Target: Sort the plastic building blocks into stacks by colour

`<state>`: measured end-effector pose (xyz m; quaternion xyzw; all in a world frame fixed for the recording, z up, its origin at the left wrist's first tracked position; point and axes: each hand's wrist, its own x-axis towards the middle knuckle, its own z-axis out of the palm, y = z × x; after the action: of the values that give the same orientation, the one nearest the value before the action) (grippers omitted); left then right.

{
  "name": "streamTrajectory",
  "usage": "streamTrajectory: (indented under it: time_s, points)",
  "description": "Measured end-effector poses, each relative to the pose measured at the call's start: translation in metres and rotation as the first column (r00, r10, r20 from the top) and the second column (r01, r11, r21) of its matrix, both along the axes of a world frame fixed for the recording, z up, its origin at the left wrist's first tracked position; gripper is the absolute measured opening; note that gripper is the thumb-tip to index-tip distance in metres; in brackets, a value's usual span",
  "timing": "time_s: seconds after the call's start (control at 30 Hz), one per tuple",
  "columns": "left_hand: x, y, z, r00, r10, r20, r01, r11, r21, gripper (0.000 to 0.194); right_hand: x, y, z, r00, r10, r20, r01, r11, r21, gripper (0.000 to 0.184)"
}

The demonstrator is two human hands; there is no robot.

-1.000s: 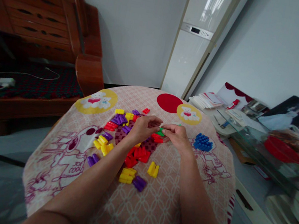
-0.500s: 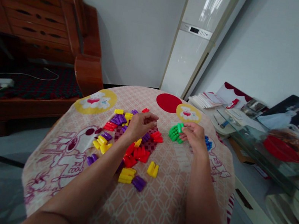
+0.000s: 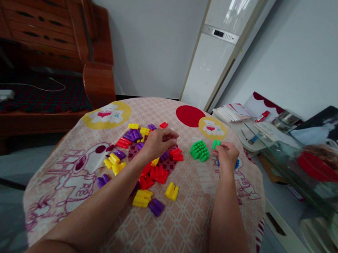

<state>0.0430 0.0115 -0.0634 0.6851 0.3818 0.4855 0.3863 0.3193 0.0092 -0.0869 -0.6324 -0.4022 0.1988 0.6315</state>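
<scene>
My right hand (image 3: 228,154) pinches a small green plastic block (image 3: 216,145) at its fingertips, just right of a tight green cluster of blocks (image 3: 200,150). Partly hidden behind that hand is a blue cluster of blocks (image 3: 237,164). My left hand (image 3: 159,143) hovers over the loose pile with its fingers apart and nothing visible in them. Around it lie red blocks (image 3: 158,173), purple blocks (image 3: 135,134) and yellow blocks (image 3: 142,198), many joined in small groups. My left hand and forearm cover part of the pile.
A patterned cloth covers the round table (image 3: 168,240). To the right stands a glass-topped cabinet (image 3: 285,153) with papers, a red bowl (image 3: 319,167) and a photo on it. A wooden bench (image 3: 41,34) is at the left, and a tall white air conditioner (image 3: 211,64) stands behind.
My right hand has left the left hand's side, passed over the green cluster and moved right with a green block. The green cluster is uncovered. My left hand has shifted slightly left and opened.
</scene>
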Motion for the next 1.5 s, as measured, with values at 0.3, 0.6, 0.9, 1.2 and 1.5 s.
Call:
streamTrajectory:
  time_s: [0.3, 0.6, 0.9, 1.2, 1.5]
  points:
    - [0.001, -0.002, 0.0, 0.999, -0.022, 0.031, 0.023, 0.999, -0.03, 0.021, 0.005, 0.0, -0.003, 0.91, -0.064, 0.409, 0.066, 0.998, 0.01, 0.034]
    - [0.001, -0.002, 0.002, 1.0, -0.012, 0.001, 0.012, 1.0, -0.023, 0.022, -0.005, -0.005, 0.001, 0.815, -0.073, 0.575, 0.125, 0.991, -0.051, 0.036]
    - [-0.006, -0.001, 0.003, 0.997, 0.044, -0.056, -0.044, 0.999, 0.016, 0.025, -0.008, -0.005, -0.008, 0.771, -0.119, 0.625, 0.215, 0.973, -0.08, 0.038]
    - [-0.004, -0.002, 0.003, 0.996, 0.049, -0.081, -0.046, 0.998, 0.036, 0.023, -0.005, 0.004, -0.02, 0.787, -0.104, 0.608, 0.181, 0.981, -0.067, 0.026]
    - [-0.002, -0.002, 0.002, 0.999, -0.002, -0.053, 0.002, 1.0, -0.012, 0.023, -0.008, 0.013, -0.027, 0.744, 0.0, 0.668, 0.075, 0.994, -0.084, 0.026]
